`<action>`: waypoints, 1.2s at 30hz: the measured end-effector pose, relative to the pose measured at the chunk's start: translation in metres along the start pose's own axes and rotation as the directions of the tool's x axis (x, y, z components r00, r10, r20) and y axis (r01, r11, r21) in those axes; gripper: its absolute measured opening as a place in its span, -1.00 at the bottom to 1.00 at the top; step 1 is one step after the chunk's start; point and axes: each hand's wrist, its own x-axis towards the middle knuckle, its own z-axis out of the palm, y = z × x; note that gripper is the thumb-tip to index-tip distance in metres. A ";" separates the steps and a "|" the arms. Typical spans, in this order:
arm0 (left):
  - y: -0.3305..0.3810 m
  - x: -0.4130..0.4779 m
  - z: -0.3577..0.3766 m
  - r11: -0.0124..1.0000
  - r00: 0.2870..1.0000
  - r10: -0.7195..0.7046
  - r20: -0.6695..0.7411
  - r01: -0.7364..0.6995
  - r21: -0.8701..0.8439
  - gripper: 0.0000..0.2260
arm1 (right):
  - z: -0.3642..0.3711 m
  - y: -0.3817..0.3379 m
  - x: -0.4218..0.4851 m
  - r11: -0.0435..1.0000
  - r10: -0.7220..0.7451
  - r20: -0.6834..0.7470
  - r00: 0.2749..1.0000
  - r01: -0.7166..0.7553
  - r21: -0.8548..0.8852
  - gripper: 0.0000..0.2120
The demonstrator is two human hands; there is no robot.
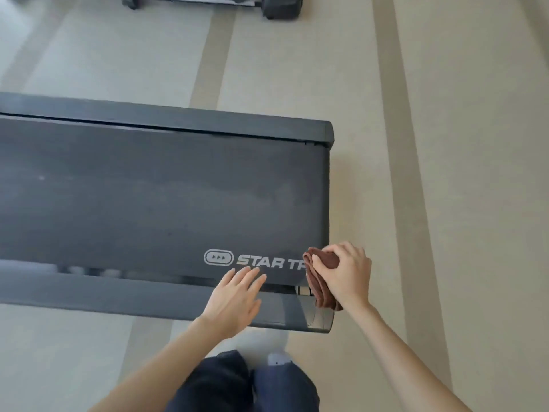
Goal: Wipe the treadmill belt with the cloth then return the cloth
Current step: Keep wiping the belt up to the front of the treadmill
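Currently, right hand (346, 273): fingers (337, 250) curled down over a bunched brown cloth (320, 282), thumb on its near-left side, gripping it. The cloth sits at the near right corner of the treadmill belt (148, 197), covering the end of the white "STAR TR" logo (255, 261). Its folds show under and to the left of the fingers, and a lower fold hangs across the near side rail (118, 298).

Left hand (234, 298): fingers (248, 278) straight and close together, holding nothing. Palm over the near side rail, fingertips at the belt's near edge just below the logo; contact with the surface cannot be told. The hand lies left of the cloth, clearly apart from it.

Pale striped floor (445, 173) surrounds the treadmill.
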 end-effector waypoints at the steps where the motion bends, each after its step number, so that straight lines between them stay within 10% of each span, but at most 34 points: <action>1: -0.008 0.013 0.032 1.000 1.000 0.011 0.027 -0.011 0.006 -0.53 | 0.029 0.016 0.001 1.000 -0.002 0.009 1.000 0.002 -0.021 -0.80; 14: -0.126 0.196 0.268 0.995 0.979 -0.102 -0.178 0.102 -0.010 -0.48 | 0.316 0.148 -0.002 0.966 -0.076 -0.135 0.988 0.039 -0.257 -0.77; 24: -0.131 0.202 0.290 0.995 0.949 -0.093 -0.303 0.081 -0.050 -0.46 | 0.330 0.159 0.029 0.925 -0.305 -0.231 0.924 0.229 -0.304 -0.75; 36: -0.133 0.204 0.289 0.995 0.935 -0.089 -0.344 0.067 -0.076 -0.45 | 0.342 0.133 0.210 0.946 -0.027 -0.278 0.960 -0.065 -0.318 -0.73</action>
